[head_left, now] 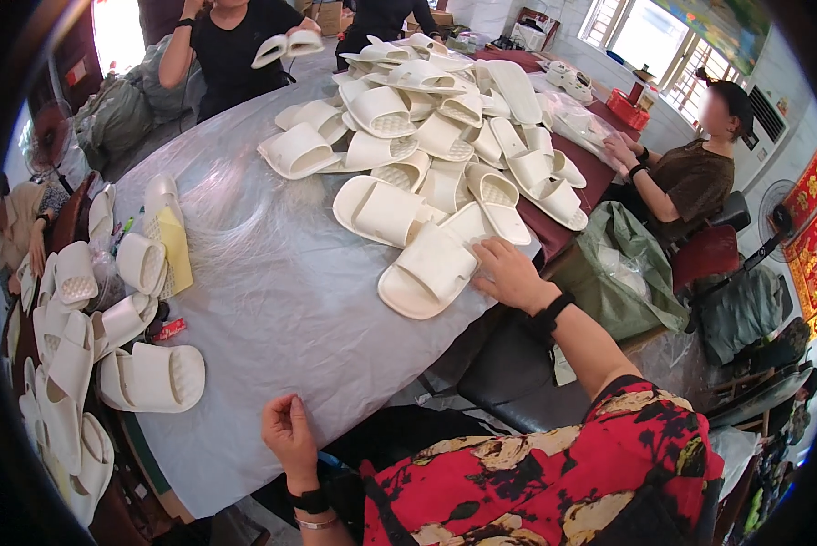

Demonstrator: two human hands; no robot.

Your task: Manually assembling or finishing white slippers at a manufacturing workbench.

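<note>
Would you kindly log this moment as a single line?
right hand: at front white slipper, firmness of grip unclear | left hand: fingers curled, nothing visible held | beyond: slipper pile on covered table

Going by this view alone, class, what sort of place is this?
Probably a small slipper workshop: a heap of pale slippers on a sheet-covered table, with a co-worker opposite holding two more.
</note>
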